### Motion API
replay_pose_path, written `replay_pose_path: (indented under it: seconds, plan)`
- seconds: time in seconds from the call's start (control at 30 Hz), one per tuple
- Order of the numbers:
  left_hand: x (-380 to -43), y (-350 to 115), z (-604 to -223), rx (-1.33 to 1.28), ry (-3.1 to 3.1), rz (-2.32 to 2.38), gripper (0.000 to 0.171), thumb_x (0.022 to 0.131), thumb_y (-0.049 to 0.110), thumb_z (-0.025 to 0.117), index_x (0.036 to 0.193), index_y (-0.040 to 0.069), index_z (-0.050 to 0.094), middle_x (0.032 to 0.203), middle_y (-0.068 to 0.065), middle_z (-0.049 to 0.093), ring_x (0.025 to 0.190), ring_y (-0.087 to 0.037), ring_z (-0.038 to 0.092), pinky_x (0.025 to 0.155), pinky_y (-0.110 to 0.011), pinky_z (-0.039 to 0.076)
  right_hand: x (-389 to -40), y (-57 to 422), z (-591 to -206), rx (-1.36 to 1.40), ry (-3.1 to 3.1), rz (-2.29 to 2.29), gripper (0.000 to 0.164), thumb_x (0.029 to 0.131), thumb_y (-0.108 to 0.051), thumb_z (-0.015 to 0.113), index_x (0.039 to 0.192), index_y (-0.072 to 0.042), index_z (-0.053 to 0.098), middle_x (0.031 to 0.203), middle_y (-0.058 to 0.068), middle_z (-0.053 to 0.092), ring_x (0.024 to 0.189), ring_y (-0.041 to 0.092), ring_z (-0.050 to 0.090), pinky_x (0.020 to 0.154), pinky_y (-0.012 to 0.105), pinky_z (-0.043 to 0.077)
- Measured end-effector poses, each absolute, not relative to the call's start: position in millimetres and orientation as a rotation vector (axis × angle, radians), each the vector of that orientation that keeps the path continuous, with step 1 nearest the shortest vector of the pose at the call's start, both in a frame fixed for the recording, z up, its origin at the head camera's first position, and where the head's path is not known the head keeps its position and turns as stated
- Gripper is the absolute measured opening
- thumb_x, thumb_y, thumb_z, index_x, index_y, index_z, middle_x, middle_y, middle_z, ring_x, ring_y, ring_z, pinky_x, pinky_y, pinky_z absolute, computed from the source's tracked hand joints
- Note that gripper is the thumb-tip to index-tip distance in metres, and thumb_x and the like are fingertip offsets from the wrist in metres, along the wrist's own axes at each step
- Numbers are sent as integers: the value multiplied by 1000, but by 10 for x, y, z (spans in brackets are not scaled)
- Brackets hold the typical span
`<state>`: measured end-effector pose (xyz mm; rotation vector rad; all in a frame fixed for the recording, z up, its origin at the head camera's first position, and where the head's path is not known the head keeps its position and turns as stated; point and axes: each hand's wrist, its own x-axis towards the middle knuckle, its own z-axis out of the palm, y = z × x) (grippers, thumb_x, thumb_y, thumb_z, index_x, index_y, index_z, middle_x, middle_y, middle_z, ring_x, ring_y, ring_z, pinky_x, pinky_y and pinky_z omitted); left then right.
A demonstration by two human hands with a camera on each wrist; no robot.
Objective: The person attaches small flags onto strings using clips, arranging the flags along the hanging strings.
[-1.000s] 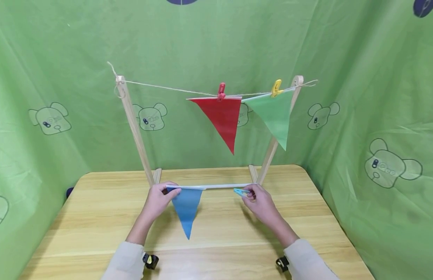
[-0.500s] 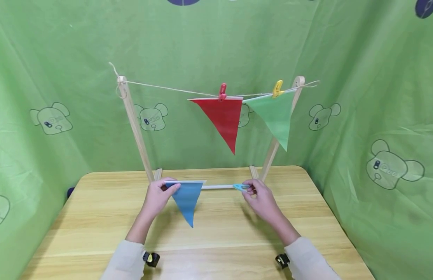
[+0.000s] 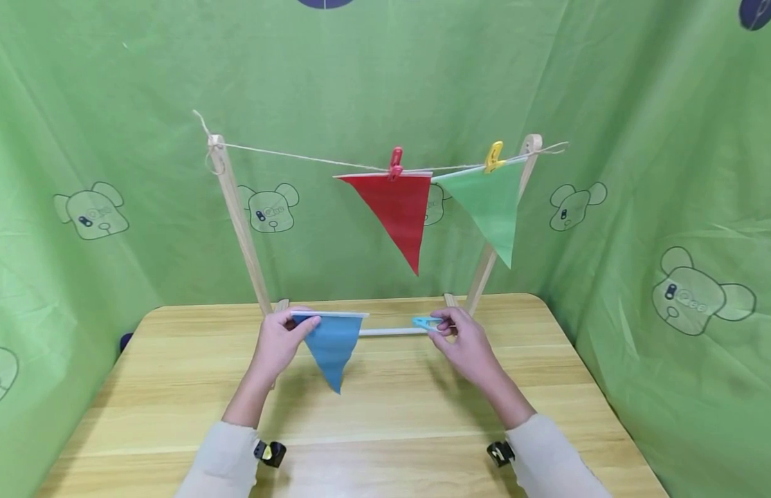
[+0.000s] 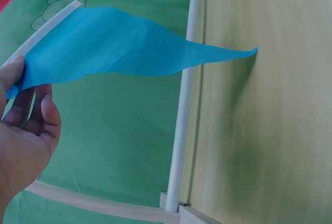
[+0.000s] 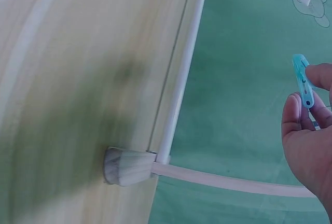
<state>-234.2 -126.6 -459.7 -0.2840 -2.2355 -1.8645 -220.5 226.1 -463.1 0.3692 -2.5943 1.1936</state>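
In the head view my left hand (image 3: 278, 344) pinches the upper left corner of a blue triangular pennant (image 3: 331, 344), which has a white strip along its top edge. The pennant hangs point down above the table, its tip curling in the left wrist view. My right hand (image 3: 465, 346) pinches a light blue clothespin (image 3: 425, 323), also seen in the right wrist view. Behind the hands, a string (image 3: 298, 157) carries a red pennant (image 3: 394, 214) under a red clothespin (image 3: 395, 164) and a green pennant (image 3: 488, 204) under a yellow clothespin (image 3: 494, 158).
Two wooden posts (image 3: 239, 225) hold the string's ends. A white rod (image 3: 392, 332) joins them low down, just behind the hands. The wooden table (image 3: 385, 422) lies below, and a green cloth (image 3: 360, 83) with mouse-like drawings hangs at the back and sides.
My left hand has lifted the blue pennant from level with the white rod to above it. My right hand has raised the light blue clothespin slightly. The hanging pennants stay in place.
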Motion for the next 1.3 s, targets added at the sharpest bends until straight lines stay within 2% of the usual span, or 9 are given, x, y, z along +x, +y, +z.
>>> replay_pose_path:
  seconds: [0.13, 0.23, 0.67, 0.9, 1.03, 1.3]
  plan:
    - [-2361, -1262, -4523, -290, -2197, -1857, 16, 91, 10, 79, 102, -2, 78, 98, -13, 75, 80, -6, 62, 68, -18, 53, -2199, 2243, -4550, 373, -2596, 1210, 36, 91, -4, 76, 123, 0, 62, 110, 17, 66, 97, 22, 63, 89, 35, 60]
    - [-2375, -1253, -4454, -297, -2173, -1869, 15, 91, 8, 79, 101, -3, 77, 97, -9, 75, 80, -6, 65, 70, -18, 56, -2195, 2233, -4495, 376, -2591, 1209, 35, 92, -6, 76, 123, -1, 62, 109, 15, 66, 97, 22, 63, 89, 36, 60]
    - [-2397, -1237, -4199, -326, -2150, -1852, 18, 92, 11, 78, 103, -4, 76, 102, -18, 75, 82, -7, 67, 73, -19, 57, -2196, 2197, -4355, 389, -2515, 1205, 32, 92, -7, 77, 120, -2, 64, 108, 11, 64, 96, 21, 64, 85, 27, 59]
    - [-2408, -1237, -4112, -330, -2137, -1849, 20, 93, 14, 79, 104, -2, 76, 98, -15, 74, 78, -9, 63, 69, -19, 54, -2220, 2156, -4228, 443, -2486, 1191, 34, 90, -4, 77, 121, 1, 63, 107, 12, 64, 95, 21, 63, 88, 37, 60]
    - [-2425, -1242, -4073, -332, -2126, -1842, 21, 93, 16, 78, 104, -2, 76, 97, -12, 74, 77, -10, 61, 67, -19, 52, -2238, 2142, -4143, 478, -2479, 1160, 33, 90, -3, 78, 120, 1, 63, 106, 12, 64, 94, 21, 64, 87, 36, 61]
    - [-2447, -1250, -3975, -334, -2137, -1815, 24, 95, 19, 77, 106, -2, 75, 100, -17, 73, 79, -10, 62, 71, -20, 54, -2225, 2146, -3928, 518, -2467, 1162, 34, 93, -4, 75, 123, 1, 61, 110, 15, 64, 97, 23, 64, 91, 45, 60]
